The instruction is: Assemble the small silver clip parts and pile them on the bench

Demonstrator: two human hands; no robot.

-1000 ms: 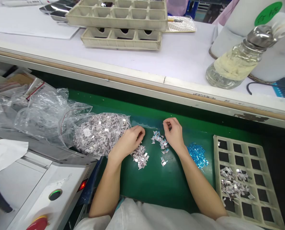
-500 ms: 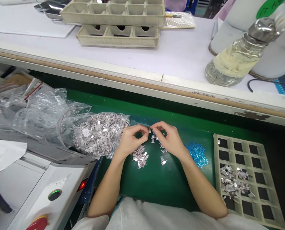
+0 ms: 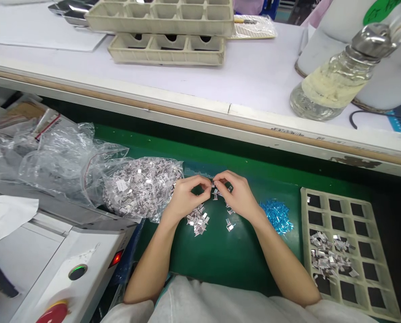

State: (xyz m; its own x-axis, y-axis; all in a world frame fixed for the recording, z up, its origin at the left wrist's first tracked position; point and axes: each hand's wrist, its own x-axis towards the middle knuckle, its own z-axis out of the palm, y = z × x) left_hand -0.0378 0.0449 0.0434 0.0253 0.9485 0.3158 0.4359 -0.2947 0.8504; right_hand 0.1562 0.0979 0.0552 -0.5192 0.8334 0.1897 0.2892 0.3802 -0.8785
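My left hand (image 3: 191, 194) and my right hand (image 3: 236, 192) meet fingertip to fingertip over the green mat (image 3: 217, 264). Both are closed in a pinch around a small silver metal piece (image 3: 213, 184), mostly covered by the fingers. Below my left hand lies a pile of small silver metal pieces (image 3: 198, 220). A few more metal pieces (image 3: 230, 224) are scattered under my right hand, some partly hidden by it. To the right of my right wrist is a heap of small blue pieces (image 3: 277, 217).
A clear bag of silver pieces (image 3: 143, 186) lies at left, beside a machine (image 3: 82, 251) with a red button. At right, a compartment tray (image 3: 343, 207) holds metal pieces. On the raised shelf (image 3: 254, 76) stand stacked trays (image 3: 163, 27) and a glass bottle (image 3: 333, 85).
Both hands stay pinched together, with only a slight shift of the fingertips to the right, closing in over the small metal piece. The piles look unchanged.
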